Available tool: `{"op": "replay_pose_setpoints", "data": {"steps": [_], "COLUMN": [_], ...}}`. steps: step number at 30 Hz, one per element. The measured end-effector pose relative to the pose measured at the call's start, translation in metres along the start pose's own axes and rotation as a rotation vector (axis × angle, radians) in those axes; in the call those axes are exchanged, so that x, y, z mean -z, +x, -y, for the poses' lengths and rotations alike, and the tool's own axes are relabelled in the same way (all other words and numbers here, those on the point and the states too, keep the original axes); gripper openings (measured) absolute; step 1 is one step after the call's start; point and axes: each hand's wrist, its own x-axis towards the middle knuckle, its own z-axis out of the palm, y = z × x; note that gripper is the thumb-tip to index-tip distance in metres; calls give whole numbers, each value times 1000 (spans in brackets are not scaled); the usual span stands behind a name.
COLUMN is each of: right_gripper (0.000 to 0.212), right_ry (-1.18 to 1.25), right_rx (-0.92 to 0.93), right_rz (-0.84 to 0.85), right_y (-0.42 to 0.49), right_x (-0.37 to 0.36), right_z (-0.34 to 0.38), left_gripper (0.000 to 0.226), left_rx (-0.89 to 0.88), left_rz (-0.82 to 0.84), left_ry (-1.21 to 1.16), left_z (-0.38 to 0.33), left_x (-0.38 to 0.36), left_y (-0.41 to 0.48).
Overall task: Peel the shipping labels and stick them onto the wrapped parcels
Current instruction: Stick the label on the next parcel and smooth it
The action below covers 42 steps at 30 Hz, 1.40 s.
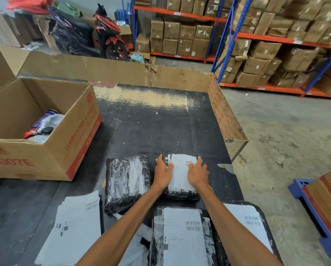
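Observation:
A small black wrapped parcel [181, 195] lies on the black table with a white shipping label [181, 173] on its top. My left hand [163, 172] lies flat on the label's left edge, fingers spread. My right hand [197, 172] presses flat on its right side. To the left sits another black wrapped parcel [127, 182] with no label on it. Nearer to me are two parcels that bear labels, one in the middle [182, 237] and one at the right [251, 221]. A stack of label sheets [74, 229] lies at the near left.
An open cardboard box [68, 148] with spray cans stands at the left. Cardboard walls [226, 120] edge the table at the back and right. Blue pallet and wooden boards [322, 200] are on the floor at right. Shelves of cartons and a motor scooter stand behind.

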Motion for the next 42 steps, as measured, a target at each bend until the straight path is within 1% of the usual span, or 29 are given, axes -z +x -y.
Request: {"op": "replay_pose_setpoints", "data": {"steps": [2, 4, 6, 7, 10, 12, 14, 17, 19, 21, 24, 26, 29, 31, 32, 34, 36, 37, 39, 40, 42], "right_gripper": [63, 64, 64, 64, 63, 61, 59, 56, 57, 56, 55, 56, 56, 56, 56, 53, 48, 45, 41, 39, 34], "right_ry": [40, 104, 158, 175, 178, 98, -18, -122, -138, -157, -145, -164, -224, -356, -395, -341, -168, -89, 7, 25, 43], "right_rx": [26, 70, 132, 173, 298, 347, 355, 388, 387, 334, 209, 129, 111, 100, 111, 202, 382, 472, 634, 692, 741], "right_rz": [-8, -32, -90, -144, -335, -440, -500, -523, -512, -480, -341, -268, -242, -249, -281, -388, -435, -410, -296, -228, -93], "right_y": [-7, -18, -32, -39, -70, -95, -119, -144, -153, -159, -165, -169, -170, -174, -178, -191, -205, -210, -218, -223, -233], "right_x": [7, 20, 38, 48, 85, 111, 134, 157, 166, 167, 153, 141, 139, 140, 139, 131, 112, 99, 65, 44, 6], "right_z": [4, 10, 16, 18, 14, 7, -9, -43, -68, -94, -125, -137, -137, -126, -118, -95, -64, -48, -14, 4, 32], "left_gripper": [71, 65, 62, 62, 63, 65, 69, 84, 87, 82, 75, 70, 67, 66, 64, 60, 57, 54, 49, 46, 43], "left_rx": [-60, -200, -323, -354, -346, -351, -358, -344, -311, -279, -242, -236, -266, -275, -307, -397, -437, -432, -361, -305, -185], "left_rz": [3, -6, -39, -37, 31, 65, 96, 104, 112, 138, 171, 159, 140, 158, 142, 79, -35, -102, -247, -319, -424], "left_ry": [-6, 11, 51, 58, 4, -15, -75, -118, -127, -108, -79, -70, -56, -50, -53, -71, -74, -67, -36, -16, 52], "left_z": [-12, -41, -70, -84, -107, -112, -114, -106, -98, -88, -72, -64, -60, -62, -62, -62, -53, -45, -22, -8, 24], "left_x": [6, 14, 20, 23, 27, 20, 6, -23, -41, -58, -77, -83, -82, -70, -60, -29, 14, 36, 82, 105, 140], "left_y": [-4, -16, -24, -28, -50, -79, -113, -153, -173, -188, -209, -221, -227, -226, -228, -235, -243, -244, -240, -238, -232]}}
